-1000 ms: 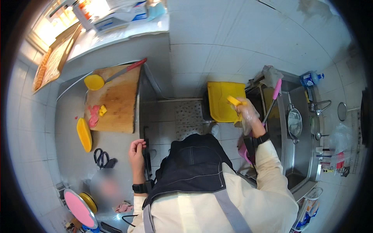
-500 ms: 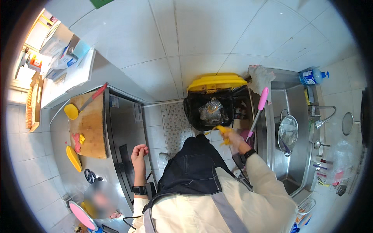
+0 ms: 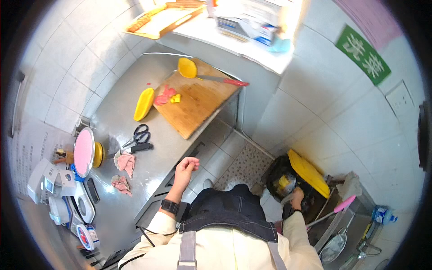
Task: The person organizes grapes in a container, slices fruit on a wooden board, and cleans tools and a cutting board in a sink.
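Note:
My right hand (image 3: 296, 198) reaches over the rim of the black-lined bin (image 3: 268, 173), close to a clump of yellow peel (image 3: 283, 182) lying on clear plastic inside. Its fingers are partly hidden and smeared. My left hand (image 3: 187, 166) hovers beside the steel counter's front edge, fingers curled together around nothing visible. On the wooden board (image 3: 202, 100) lie pink scraps (image 3: 165, 94), small yellow chunks (image 3: 175, 98) and a red-handled knife (image 3: 236, 83). A rounded yellow piece (image 3: 187, 67) lies near the blade, and a long hollow yellow piece (image 3: 144, 104) rests beside the board.
Black-handled scissors (image 3: 141, 133), pink cloths (image 3: 126, 163), a pink round turntable (image 3: 84, 152) and a scale (image 3: 83, 202) occupy the counter. The bin's yellow lid (image 3: 308, 173) stands raised. A sink with a strainer (image 3: 334, 246) and a pink-handled tool (image 3: 344, 204) are at right.
My view has swung left toward the counter. The yellow peel that hung from my right hand is now in the bin, and that hand is over it. My left hand remains curled.

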`<action>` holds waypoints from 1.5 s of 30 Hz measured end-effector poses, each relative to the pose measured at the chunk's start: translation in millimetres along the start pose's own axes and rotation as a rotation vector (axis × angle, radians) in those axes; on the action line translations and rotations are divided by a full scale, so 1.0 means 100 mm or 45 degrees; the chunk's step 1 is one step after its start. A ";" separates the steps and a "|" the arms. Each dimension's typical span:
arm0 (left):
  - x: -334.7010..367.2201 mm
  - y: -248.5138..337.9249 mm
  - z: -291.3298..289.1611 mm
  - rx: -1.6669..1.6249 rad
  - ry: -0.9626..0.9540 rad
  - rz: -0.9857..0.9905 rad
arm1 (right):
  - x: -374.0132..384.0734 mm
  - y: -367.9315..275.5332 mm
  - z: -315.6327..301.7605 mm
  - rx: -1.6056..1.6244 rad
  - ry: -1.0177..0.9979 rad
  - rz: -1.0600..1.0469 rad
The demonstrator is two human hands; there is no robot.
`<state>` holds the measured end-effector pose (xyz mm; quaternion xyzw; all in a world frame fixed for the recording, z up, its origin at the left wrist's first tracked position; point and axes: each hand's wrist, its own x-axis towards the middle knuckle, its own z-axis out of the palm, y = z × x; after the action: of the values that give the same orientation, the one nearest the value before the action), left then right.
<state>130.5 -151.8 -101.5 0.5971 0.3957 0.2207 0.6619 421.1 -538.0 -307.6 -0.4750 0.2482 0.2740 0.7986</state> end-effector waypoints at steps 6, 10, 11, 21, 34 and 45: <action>-0.06 -0.28 -1.08 -0.028 0.263 0.048 | -0.81 0.38 1.84 -1.104 -0.325 -0.548; 0.12 -0.32 -1.49 0.047 0.339 0.064 | -0.95 0.51 3.23 -1.445 -0.671 -1.081; 0.15 -0.38 -1.60 0.201 0.346 0.073 | -0.92 0.58 3.59 -1.440 -0.735 -1.028; 0.13 -0.75 -1.96 0.134 0.594 -0.181 | -0.13 1.21 6.04 -2.456 -0.860 -1.292; 0.14 -0.47 -1.94 -0.251 0.749 -0.452 | 0.25 1.44 6.70 -2.373 -1.292 -1.187; 0.17 -0.45 -1.97 -0.357 0.758 -0.474 | 0.15 1.51 7.52 -2.220 -1.405 -1.743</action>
<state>-22.5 -26.3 -144.5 0.3283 0.6383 0.3127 0.6221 432.3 197.6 -91.4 -0.7009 -0.6858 0.0374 0.1926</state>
